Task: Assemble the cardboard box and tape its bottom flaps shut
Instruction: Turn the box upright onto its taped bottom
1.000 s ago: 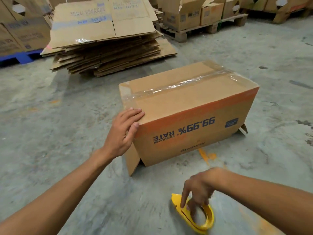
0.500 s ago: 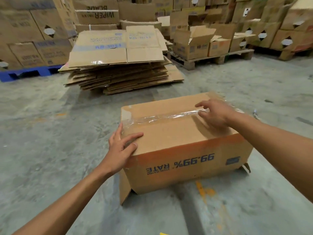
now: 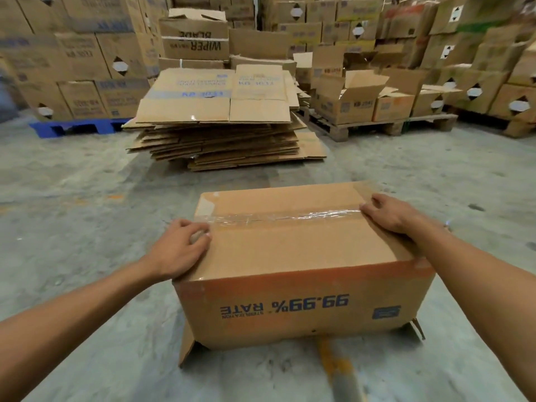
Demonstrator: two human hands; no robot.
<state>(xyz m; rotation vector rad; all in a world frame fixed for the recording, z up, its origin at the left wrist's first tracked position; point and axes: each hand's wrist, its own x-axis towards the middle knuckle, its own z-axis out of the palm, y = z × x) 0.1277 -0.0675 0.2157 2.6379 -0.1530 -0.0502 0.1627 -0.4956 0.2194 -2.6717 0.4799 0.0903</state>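
Both hands have shifted along the taped seam since a moment ago, the left hand (image 3: 181,250) sliding up to curl over the box's nine o'clock edge and the right hand (image 3: 388,211) moving out to the three o'clock end of the tape. One cardboard box (image 3: 290,256) sits upside down on the grey concrete floor (image 3: 72,198) of a warehouse, its print inverted, one strip of clear tape (image 3: 278,217) closing the bottom flaps. Each hand lies loosely on the cardboard, fingers bent, gripping nothing; the left covers the tape's end and the right presses on the strip. Loose flaps splay onto the floor at the box's lower corners. At twelve o'clock stands one stack of flattened cartons (image 3: 220,134). A blue pallet (image 3: 75,127) lies at ten o'clock, a wooden pallet (image 3: 377,126) at two o'clock, both loaded with boxes.
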